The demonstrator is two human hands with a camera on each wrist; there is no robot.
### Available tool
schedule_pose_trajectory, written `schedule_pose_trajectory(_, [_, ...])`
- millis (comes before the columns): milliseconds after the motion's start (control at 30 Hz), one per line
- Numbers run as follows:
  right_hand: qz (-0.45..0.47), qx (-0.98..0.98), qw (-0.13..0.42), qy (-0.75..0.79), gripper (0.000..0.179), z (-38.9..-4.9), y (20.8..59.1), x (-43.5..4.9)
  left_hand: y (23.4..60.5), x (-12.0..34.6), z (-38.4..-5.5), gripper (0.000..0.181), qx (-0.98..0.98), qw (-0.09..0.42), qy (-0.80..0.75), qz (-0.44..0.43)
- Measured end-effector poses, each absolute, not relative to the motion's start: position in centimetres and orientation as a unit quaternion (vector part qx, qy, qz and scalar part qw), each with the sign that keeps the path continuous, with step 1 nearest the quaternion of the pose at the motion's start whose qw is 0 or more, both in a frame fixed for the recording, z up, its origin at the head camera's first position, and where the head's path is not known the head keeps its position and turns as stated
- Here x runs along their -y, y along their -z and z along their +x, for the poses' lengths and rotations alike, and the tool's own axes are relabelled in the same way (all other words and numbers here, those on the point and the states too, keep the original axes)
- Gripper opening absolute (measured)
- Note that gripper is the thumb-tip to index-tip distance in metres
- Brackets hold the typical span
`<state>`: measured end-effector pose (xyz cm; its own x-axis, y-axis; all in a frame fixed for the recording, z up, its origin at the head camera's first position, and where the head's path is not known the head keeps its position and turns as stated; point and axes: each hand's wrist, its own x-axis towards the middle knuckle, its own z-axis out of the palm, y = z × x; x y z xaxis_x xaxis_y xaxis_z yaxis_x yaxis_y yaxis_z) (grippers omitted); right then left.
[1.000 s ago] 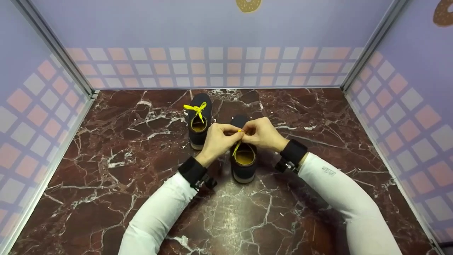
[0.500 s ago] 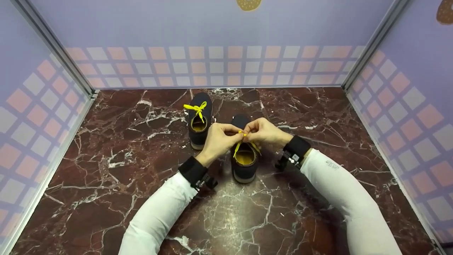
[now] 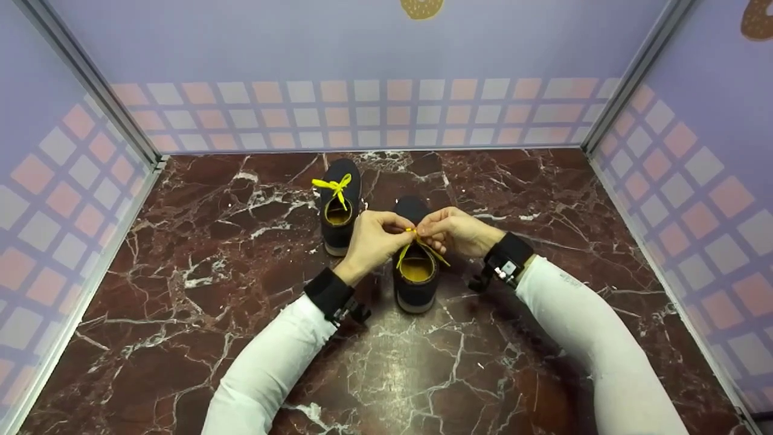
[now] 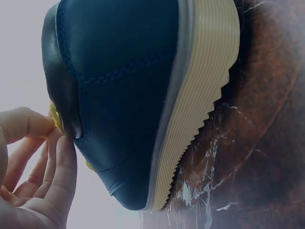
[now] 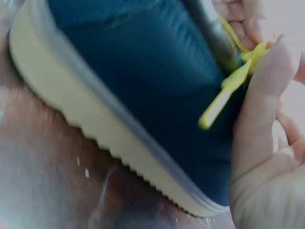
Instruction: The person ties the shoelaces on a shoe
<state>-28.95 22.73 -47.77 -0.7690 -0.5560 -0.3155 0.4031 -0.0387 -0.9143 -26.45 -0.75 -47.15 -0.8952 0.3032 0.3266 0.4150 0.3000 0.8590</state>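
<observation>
A dark shoe (image 3: 415,296) with a yellow lining stands upright in front of me, toe pointing away. Over its opening, my left hand (image 3: 373,240) pinches the yellow shoelace (image 4: 55,117) between thumb and forefinger. From the other side my right hand (image 3: 462,231) has thumb and forefinger on the same lace, right beside the left fingertips. Two lace ends hang down over the opening, and one tip dangles along the shoe's side in the right wrist view. The knot area is mostly hidden behind the fingers.
Left of the hands and a little farther off stands the matching shoe (image 3: 336,226), its yellow lace tied in a bow (image 3: 335,184). Both shoes rest on a dark red marbled tabletop (image 3: 229,254). Lilac checkered panels (image 3: 386,115) wall in the back and sides.
My right hand has shifted slightly right and down, its fingers spreading a little. The lace end on the right now hangs out over the shoe's opening. My left hand has stayed in place.
</observation>
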Motion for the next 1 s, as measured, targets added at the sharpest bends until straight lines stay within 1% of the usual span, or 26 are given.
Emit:
schedule_pose_trajectory(167, [-0.019,-0.604,0.341,0.72,0.032,-29.0,47.7,-22.5,47.5,0.6,-26.4,0.008,0.803,0.089,0.526,-0.268])
schedule_pose_trajectory(333, [0.012,-0.635,0.347,0.69,0.026,-29.2,47.1,-22.1,47.8,0.4,-26.5,0.008,0.799,0.127,0.49,-0.325])
schedule_pose_trajectory(400, [0.015,-0.646,0.342,0.682,0.025,-29.3,46.9,-22.0,47.8,0.3,-26.6,0.008,0.797,0.133,0.485,-0.335])
schedule_pose_trajectory(567, [-0.015,-0.675,0.304,0.672,0.025,-29.2,46.6,-22.3,47.8,0.6,-26.9,0.006,0.796,0.125,0.486,-0.337])
schedule_pose_trajectory(733, [-0.033,-0.689,0.256,0.678,0.02,-29.1,46.5,-22.7,47.4,1.0,-27.0,0.005,0.812,0.112,0.481,-0.312])
schedule_pose_trajectory(900, [-0.047,-0.682,0.244,0.688,0.008,-29.1,46.5,-22.6,47.1,1.2,-27.0,0.009,0.833,0.092,0.463,-0.288])
schedule_pose_trajectory(1000, [-0.05,-0.683,0.242,0.687,0.011,-29.0,46.5,-22.5,47.0,1.2,-27.1,0.009,0.839,0.085,0.464,-0.271])
